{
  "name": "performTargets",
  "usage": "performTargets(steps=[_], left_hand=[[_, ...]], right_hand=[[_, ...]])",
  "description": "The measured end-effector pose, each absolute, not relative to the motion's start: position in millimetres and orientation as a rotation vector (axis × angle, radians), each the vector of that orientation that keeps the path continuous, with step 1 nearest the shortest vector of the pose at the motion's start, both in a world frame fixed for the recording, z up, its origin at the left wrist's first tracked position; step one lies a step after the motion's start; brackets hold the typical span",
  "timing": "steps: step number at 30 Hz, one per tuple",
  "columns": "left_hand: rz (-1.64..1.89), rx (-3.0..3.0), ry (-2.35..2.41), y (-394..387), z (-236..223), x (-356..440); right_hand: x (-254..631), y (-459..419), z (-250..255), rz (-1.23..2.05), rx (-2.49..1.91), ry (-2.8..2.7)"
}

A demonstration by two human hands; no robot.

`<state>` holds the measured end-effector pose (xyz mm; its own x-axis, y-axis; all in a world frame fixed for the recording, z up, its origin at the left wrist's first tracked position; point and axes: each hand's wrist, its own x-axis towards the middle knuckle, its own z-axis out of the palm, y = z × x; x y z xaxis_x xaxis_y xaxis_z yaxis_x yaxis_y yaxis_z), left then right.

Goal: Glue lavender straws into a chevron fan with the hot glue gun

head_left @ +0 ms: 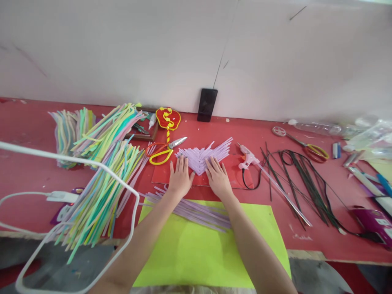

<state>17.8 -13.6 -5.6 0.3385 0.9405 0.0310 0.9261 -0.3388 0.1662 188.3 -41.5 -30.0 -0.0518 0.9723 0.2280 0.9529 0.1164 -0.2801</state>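
Both palms lie flat on a V-shaped piece of lilac pipe cleaners, laid in a herringbone pattern on a red board. My left hand rests at its left side, fingers stretched out. On the other side my right hand presses with fingers extended, touching the lower right edge. Loose lilac pipe cleaners lie beneath my forearms on a yellow-green sheet. Close to my right hand is a pink glue gun with a clear glue stick in it.
Bundles of coloured pipe cleaners fill the left side, with a white cable in front. Yellow-and-orange-handled scissors, a phone and a red-yellow ornament stand behind. Dark green stems and scissors lie right.
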Motion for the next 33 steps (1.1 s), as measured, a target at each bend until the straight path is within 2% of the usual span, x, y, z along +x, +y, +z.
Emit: performTargets(steps=[17, 25, 33], left_hand=[[0.279, 2.496, 1.735, -15.9, -9.3, 17.7], [0.326, 2.646, 1.486, -13.8, -12.2, 17.8], [0.319, 2.648, 1.454, -12.9, -10.9, 19.5]], right_hand=[[188.5, -40.1, -27.4, 0.159, -1.867, -2.003], [189.7, -39.7, -27.6, 0.165, -1.848, -2.004], [188.2, -39.3, -27.9, 0.159, -1.86, -1.97]])
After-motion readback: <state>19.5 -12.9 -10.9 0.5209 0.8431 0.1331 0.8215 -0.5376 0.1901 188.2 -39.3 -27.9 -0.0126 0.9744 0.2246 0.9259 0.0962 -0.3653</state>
